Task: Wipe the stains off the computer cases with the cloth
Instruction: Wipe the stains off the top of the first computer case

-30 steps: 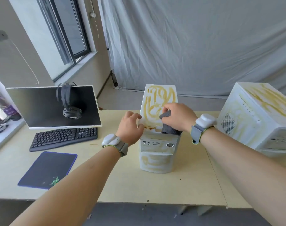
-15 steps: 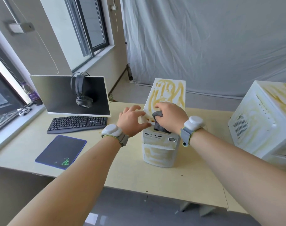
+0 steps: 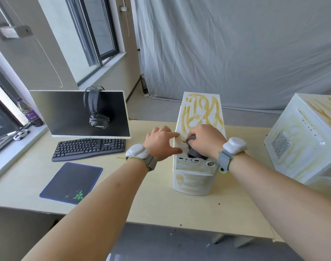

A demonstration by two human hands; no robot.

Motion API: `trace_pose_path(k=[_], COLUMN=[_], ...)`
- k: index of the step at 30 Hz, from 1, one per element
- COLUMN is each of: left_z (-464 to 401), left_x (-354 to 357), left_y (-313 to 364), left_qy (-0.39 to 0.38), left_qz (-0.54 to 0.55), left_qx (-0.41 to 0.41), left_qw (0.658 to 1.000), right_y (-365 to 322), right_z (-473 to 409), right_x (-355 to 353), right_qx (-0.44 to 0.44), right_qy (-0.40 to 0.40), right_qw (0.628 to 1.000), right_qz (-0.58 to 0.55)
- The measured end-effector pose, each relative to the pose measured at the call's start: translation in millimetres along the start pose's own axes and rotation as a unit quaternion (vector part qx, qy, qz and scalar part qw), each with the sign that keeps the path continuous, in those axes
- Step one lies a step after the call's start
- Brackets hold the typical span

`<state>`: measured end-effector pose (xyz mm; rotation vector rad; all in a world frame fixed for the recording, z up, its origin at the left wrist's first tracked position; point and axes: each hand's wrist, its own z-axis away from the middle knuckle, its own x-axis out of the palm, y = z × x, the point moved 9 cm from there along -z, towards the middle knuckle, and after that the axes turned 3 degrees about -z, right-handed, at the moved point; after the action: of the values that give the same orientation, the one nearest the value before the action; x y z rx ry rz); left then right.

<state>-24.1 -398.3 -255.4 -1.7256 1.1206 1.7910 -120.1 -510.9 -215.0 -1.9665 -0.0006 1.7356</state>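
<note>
Mid-wipe: right hand (image 3: 206, 140) grips cloth (image 3: 194, 150) on case (image 3: 195, 178) top, left hand (image 3: 160, 145) braces, fingers straight; next, likely scrub stains (image 3: 200, 110) just beyond.

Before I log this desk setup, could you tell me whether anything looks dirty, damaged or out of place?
Yes. Both white computer cases are smeared with yellow-brown stains: the tower on its top and front, the larger case on its top and side. The headphones hang over the monitor, covering part of the screen.

The keyboard (image 3: 89, 148) bears small letters resembling "AULA"; the mouse pad's (image 3: 71, 182) green mark is wordless.
</note>
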Motion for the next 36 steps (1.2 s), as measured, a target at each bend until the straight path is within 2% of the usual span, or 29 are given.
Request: trace_pose_path(k=[3, 9, 12, 15, 17, 18, 23, 26, 28, 30, 33, 36], left_z=[-3.4, -5.3, -4.9, -4.7, -5.0, -5.0, 1.3, 1.5, 3.0, 4.5, 1.3, -0.2], left_x=[-0.9, -3.3, -2.4, 5.1, 3.3, 0.6, -9.8, -13.6, -24.5, -33.6, -31.9, -20.2], left_y=[-4.8, -6.8, -7.6, -12.3, -19.8, -22.0, 5.9, 14.4, 9.5, -1.2, 2.0, 9.0], left_qy=[-0.017, -0.022, -0.026, -0.033, 0.004, 0.028, 0.063, 0.076, 0.129, 0.164, 0.108, 0.049], left_qz=[0.023, 0.029, 0.039, 0.135, 0.232, 0.244, 0.065, 0.049, 0.072, 0.093, 0.054, 0.008], left_qx=[-0.006, -0.007, -0.013, -0.031, -0.052, -0.054, 0.027, 0.053, 0.056, 0.027, 0.015, 0.018], left_qw=[1.0, 0.999, 0.999, 0.99, 0.971, 0.968, 0.996, 0.994, 0.987, 0.982, 0.993, 0.999], right_y=[-13.2, -24.7, -18.8, -12.7, -20.5, -25.5, -20.2, -16.2, -17.3, -15.5, -20.5, -36.4], right_z=[-1.6, 3.5, 0.4, -17.5, -20.4, -15.8, -7.6, 1.5, 8.9, 4.6, -13.0, -10.0], right_x=[6.7, 21.1, 9.4, -0.4, 18.3, 26.4, 28.6, 26.1, 24.0, 18.2, -4.1, 13.4], right_qx=[-0.001, -0.022, -0.001, 0.032, 0.006, -0.008, -0.054, -0.09, -0.102, -0.076, -0.025, -0.033], right_qy=[0.036, -0.044, -0.065, 0.0, -0.013, -0.018, -0.002, -0.007, -0.024, -0.064, -0.041, -0.03], right_qw=[0.999, 0.997, 0.998, 0.999, 1.0, 0.999, 0.998, 0.995, 0.991, 0.991, 0.997, 0.999], right_qz=[0.0, 0.055, 0.022, -0.003, 0.028, 0.043, 0.027, 0.042, 0.081, 0.095, 0.052, 0.013])
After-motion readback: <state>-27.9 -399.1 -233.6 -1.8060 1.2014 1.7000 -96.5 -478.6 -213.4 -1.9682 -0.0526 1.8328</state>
